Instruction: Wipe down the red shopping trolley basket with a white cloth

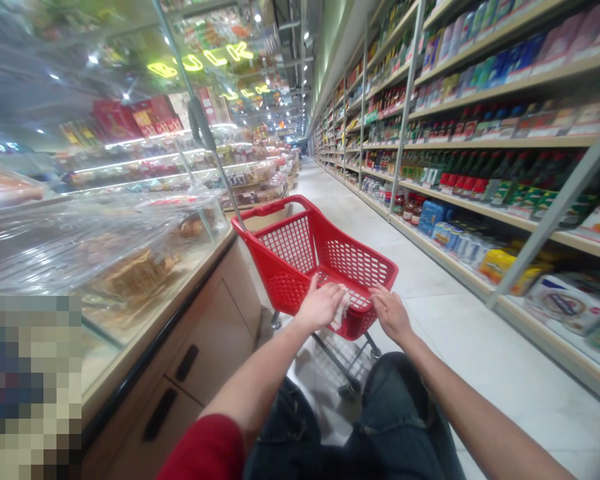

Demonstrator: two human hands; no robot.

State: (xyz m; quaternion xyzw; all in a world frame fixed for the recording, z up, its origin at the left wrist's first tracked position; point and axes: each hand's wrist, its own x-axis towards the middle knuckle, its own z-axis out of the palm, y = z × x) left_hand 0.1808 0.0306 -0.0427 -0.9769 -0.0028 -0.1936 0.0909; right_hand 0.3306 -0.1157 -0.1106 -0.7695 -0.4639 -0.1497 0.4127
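**Q:** Where the left hand (321, 305) meets the red cart (285, 243), what lies under its fingers?

**R:** One white cloth (341, 308). It is bunched against the cart's near rim, toward the left end of that edge. The fingers are curled narrow over it and press it to the plastic. A crumpled bit of the cloth pokes out past the fingertips on the side facing the other hand.

**Q:** And the right hand (391, 312)?

**R:** It rests on the same near rim, closer to the right corner and just beside the cloth but apart from it. Its fingers lie close together along the edge. Whether they wrap under the rim I cannot tell.

**Q:** Give me the count.

**R:** One cart, one cloth, two hands on it. The cart's mesh walls show nothing inside from this angle, apart from the cloth at the rim.

**Q:** Where does the cart stand?

**R:** It stands on the pale tiled floor (460, 333) of the aisle. The glass display counter (180, 313) is just beside its left wall. The stocked shelves (480, 140) run along the right, well apart from it. Two dark handles (187, 362) sit on the counter's lower doors.
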